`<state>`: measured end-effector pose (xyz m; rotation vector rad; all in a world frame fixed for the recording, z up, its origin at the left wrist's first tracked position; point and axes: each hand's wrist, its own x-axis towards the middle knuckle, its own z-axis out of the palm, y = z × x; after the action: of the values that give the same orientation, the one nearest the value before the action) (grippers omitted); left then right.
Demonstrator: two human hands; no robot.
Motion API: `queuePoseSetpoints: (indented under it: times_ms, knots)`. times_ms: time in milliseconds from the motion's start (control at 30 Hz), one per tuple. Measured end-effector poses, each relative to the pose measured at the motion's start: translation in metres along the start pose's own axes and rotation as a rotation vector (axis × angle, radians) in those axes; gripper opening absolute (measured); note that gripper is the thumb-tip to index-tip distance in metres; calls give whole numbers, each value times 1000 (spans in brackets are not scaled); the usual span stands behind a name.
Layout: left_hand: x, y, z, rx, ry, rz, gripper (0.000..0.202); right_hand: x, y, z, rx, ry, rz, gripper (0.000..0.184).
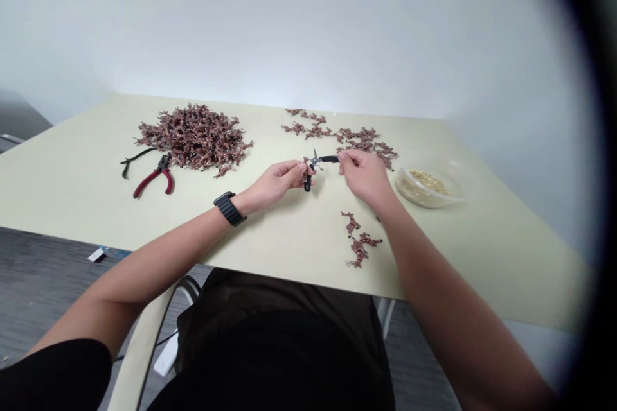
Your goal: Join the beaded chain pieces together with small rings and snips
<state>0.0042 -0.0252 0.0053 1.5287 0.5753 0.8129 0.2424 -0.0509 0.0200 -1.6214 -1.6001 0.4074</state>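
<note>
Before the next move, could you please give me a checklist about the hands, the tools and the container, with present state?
1. Right hand holding the black-handled pliers by one handle: ok.
2. Left hand pinching a small brown piece: ok.
3. Those pliers' handles closed: not ok, spread wide.
4. Left hand also gripping the lower handle: cannot tell.
5. Red-handled pliers apart from both hands: ok, beside the brown pile.
6. Clear tub upright: ok, holding gold-coloured bits.
</note>
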Motion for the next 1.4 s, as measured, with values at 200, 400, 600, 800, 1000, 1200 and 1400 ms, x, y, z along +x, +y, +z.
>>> queuePoseSetpoints:
  times_ms: [200,400,600,800,1000,1200,1400]
  knots:
    - [-3,3,3,77,12,35,44,-17,-17,12,-118,-211,-90,75]
    - [-4,3,5,0,-45,-4,41,-28,-24,17,-249,-251,-30,82]
    - [-3,1,9,-184,-54,-50,39,-29,-24,25,-364,-180,-75,59]
    - [-4,8,10,-254,-16,-113,36,-33,-28,27,-446,-130,-191,38]
    - [-3,10,10,-274,-4,-125,36,-33,-32,29,-450,-139,-123,35]
    - [-2,10,9,-193,38,-48,37,-15,-19,16,-336,-44,-92,39]
    - [-3,14,3,-195,44,-69,36,-9,-16,-8,-213,23,-319,27]
